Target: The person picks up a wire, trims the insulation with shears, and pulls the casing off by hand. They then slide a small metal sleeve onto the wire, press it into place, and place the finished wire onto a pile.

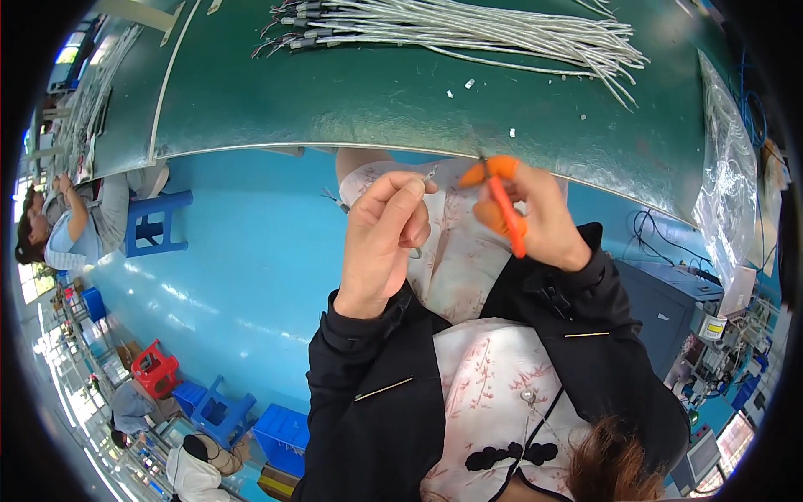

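Note:
My left hand is closed in a pinch, with a thin light-grey cable in it. A short cable end pokes out past the thumb and fingertip. On the hand's other side, a cable end with loose wires shows. Most of the cable is hidden by the fingers. In my right hand, orange covers sit on some fingertips. It grips an orange-handled tool whose narrow dark tip points at the bench edge; its exact kind is unclear. The tool and the cable end are apart, both over my lap.
Across the green bench lies a bundle of silvery cables, with small white scraps near it. Clear plastic bags hang at the bench's right end. A co-worker sits far left, near a blue stool.

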Available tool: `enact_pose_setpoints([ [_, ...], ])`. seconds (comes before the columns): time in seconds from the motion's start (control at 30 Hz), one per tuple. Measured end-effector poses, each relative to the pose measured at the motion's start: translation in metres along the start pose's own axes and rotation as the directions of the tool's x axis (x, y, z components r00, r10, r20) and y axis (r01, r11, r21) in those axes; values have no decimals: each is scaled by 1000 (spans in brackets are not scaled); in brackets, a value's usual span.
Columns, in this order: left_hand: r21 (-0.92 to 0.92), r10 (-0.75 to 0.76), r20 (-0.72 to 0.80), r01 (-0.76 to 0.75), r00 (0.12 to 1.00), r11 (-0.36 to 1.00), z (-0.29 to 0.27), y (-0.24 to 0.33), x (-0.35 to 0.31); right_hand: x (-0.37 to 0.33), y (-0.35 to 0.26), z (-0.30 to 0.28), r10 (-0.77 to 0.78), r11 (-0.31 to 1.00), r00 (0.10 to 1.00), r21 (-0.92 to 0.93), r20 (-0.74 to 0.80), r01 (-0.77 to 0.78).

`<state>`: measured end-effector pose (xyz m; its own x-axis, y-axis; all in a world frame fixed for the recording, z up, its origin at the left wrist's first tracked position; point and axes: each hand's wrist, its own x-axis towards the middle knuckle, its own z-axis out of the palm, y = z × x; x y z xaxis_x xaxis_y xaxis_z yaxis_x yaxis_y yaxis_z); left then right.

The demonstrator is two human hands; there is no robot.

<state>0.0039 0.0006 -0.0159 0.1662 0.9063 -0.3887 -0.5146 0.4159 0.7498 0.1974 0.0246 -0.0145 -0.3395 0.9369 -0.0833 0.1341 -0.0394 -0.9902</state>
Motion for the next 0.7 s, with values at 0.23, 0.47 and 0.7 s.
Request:
enact_pose_setpoints([
  [0.23, 6, 17, -32, -17, 999, 1000, 0, -2, 0, -1, 5, 4, -27, 953, 981, -292, 192, 83],
  [0.47, -17, 30, -13, -30, 999, 999, -1, -7, -2, -2, 5, 9, -88, 904, 973, -393, 213, 168],
  [0.7, 30, 64, -52, -63, 997, 998, 1, -9, -3, 0, -4, 7, -56, 874, 972, -460, 230, 159],
])
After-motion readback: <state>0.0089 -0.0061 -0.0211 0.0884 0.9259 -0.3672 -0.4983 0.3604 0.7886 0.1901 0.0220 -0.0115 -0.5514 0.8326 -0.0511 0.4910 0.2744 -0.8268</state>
